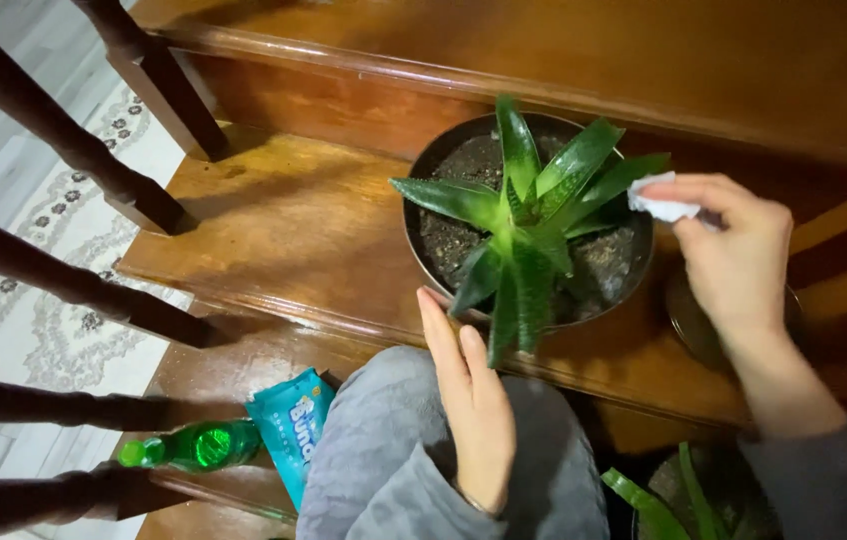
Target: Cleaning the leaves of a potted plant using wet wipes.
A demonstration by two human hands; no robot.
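Pinching a white wipe [665, 207], the right hand [733, 255] meets a leaf tip of the potted succulent [523, 215] on the wooden stair. Left hand [468, 400] rests flat, released, touching the pot rim [433, 300]. Advisable: support each leaf, wipe lightly outward.

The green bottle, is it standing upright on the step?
No, the green bottle lies on its side on the lower step, next to a blue packet.

White crumpled wipe [665, 206] against spiky potted succulent [528, 215].
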